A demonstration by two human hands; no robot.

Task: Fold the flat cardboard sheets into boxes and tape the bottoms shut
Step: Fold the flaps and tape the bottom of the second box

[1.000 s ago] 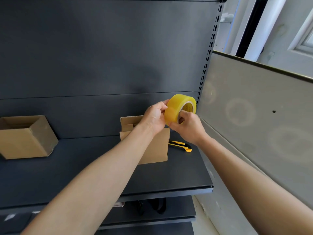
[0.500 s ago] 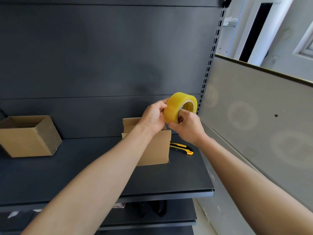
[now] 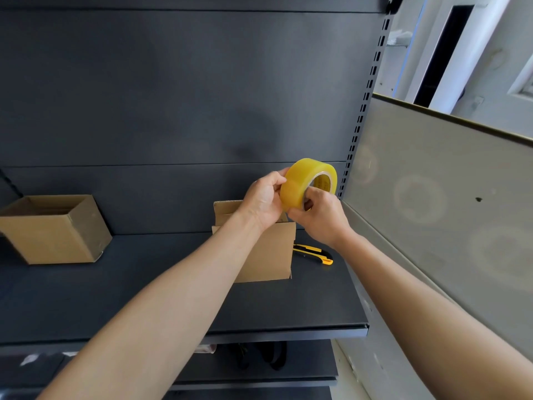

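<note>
- Both hands are raised above the shelf (image 3: 144, 284), holding one yellow-tinted clear tape roll (image 3: 300, 183) between them, in the air over the shelf's right end.
- Left hand (image 3: 264, 202): fingers curled against the roll's outer face on its left side, pinching at the surface. Judged to be feeling for the tape end.
- Right hand (image 3: 320, 219): grips the roll from below and from the right, fingers curled at its lower rim next to the core.
- No free strip of tape shows, so nothing is pulled out so far.
- Cardboard box (image 3: 268, 255): stands folded on the shelf toward its right end, directly below the hands, with one flap up at the back. Its bottom is hidden, so I cannot tell whether it is taped.
- Second cardboard box (image 3: 54, 229): folded, at the shelf's left edge near the back, opening upward. Its bottom is also out of sight.
- Utility knife (image 3: 313, 253): yellow and black, lying just beside the near box on its right, close to the shelf's right edge.
- Progress, as a judgement: folding looks done for two boxes. Left to do on the near box are freeing the tape end, taping and cutting.
- No flat sheets are in view.
</note>
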